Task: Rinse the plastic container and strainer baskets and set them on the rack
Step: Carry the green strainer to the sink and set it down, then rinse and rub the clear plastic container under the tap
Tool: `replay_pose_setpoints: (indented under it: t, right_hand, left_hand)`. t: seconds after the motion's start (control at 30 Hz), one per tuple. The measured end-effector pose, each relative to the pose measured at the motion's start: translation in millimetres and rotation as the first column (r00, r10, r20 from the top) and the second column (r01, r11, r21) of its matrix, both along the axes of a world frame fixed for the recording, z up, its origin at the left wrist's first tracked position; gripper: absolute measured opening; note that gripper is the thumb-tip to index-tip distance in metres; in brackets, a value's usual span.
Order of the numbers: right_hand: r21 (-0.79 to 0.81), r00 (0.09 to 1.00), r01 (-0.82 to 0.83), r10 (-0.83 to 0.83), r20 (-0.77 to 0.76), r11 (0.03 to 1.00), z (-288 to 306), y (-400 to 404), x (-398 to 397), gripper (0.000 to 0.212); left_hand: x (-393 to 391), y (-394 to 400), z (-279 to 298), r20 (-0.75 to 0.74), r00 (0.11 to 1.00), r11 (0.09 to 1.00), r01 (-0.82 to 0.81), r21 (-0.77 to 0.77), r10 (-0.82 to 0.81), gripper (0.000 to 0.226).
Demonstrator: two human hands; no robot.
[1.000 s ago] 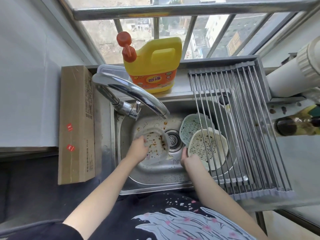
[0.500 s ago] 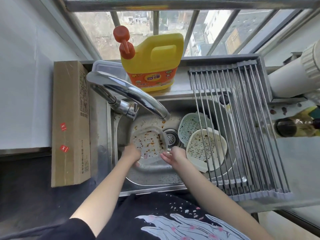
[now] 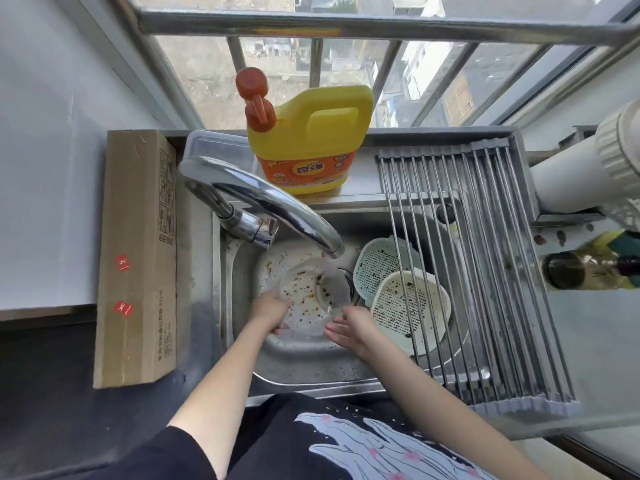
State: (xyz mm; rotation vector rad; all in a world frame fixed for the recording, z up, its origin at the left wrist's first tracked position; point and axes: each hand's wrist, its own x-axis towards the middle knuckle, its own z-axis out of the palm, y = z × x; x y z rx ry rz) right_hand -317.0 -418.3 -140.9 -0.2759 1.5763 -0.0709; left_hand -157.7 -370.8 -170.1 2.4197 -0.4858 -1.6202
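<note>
the plastic container [image 3: 311, 296] sits tilted in the sink [image 3: 311, 362], under the tap [image 3: 277, 209] and speckled with food bits. the left hand [image 3: 270, 311] grasps its near rim. the right hand [image 3: 349, 329] is relaxed with fingers extended at the opposite rim. the container is likely light, thin, flexible and slippery when wet; hold by the rim with both hands. two strainer baskets [image 3: 398, 289] lie below the rack [image 3: 485, 271].

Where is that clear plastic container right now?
The clear plastic container is in the sink, just below the faucet spout, held by the left hand, with the two strainer baskets to its right.
</note>
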Motion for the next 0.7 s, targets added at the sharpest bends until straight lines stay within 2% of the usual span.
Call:
replay_pose_setpoints:
  t: [0.07,0.13,0.2,0.23,0.27,0.3,0.37,0.47,0.57,0.63,0.7]
  right_hand:
    - [-0.012,0.998,0.045,-0.044,0.039,0.999,3,0,-3,0.030]
    - [-0.025,0.995,0.059,-0.057,0.076,0.998,9,1,-7,0.024]
    - [-0.048,0.992,0.056,-0.051,0.112,0.997,17,1,-11,0.019]
    - [-0.060,0.991,0.064,-0.056,0.125,0.996,21,1,-13,0.021]
    - [-0.073,0.989,0.075,-0.064,0.135,0.995,25,1,-16,0.025]
    - [-0.085,0.988,0.082,-0.070,0.140,0.993,28,1,-18,0.029]
    - [-0.116,0.987,0.089,-0.073,0.143,0.989,37,3,-22,0.035]
    - [-0.163,0.987,0.093,-0.069,0.148,0.982,48,7,-28,0.037]
    - [-0.205,0.983,0.115,-0.082,0.163,0.972,61,9,-32,0.029]
    - [-0.251,0.984,0.108,-0.068,0.165,0.962,69,6,-34,0.026]
    - [-0.299,0.983,0.104,-0.053,0.174,0.948,78,0,-37,0.032]
  left_hand:
    - [-3,1,13,0.137,0.984,0.969,0.144,-0.202,-0.118,0.015]
    - [-1,4,25,0.331,0.910,0.878,0.358,-0.318,-0.251,0.021]
    - [1,14,34,0.523,0.729,0.708,0.641,-0.296,-0.442,0.016]
    - [2,20,40,0.614,0.608,0.582,0.764,-0.279,-0.504,0.015]
    - [3,28,46,0.650,0.500,0.456,0.853,-0.255,-0.572,0.024]
    - [2,35,52,0.657,0.416,0.375,0.903,-0.212,-0.629,0.039]
    - [4,41,57,0.707,0.314,0.289,0.944,-0.161,-0.633,0.059]
    - [-1,53,59,0.771,0.089,0.116,0.993,-0.020,-0.630,0.050]
    - [-8,65,54,0.779,-0.068,0.018,0.995,0.101,-0.623,0.042]
    - [-11,66,59,0.776,-0.029,0.044,0.996,0.073,-0.630,0.041]
    - [-16,60,70,0.772,0.152,0.171,0.984,-0.057,-0.617,0.043]
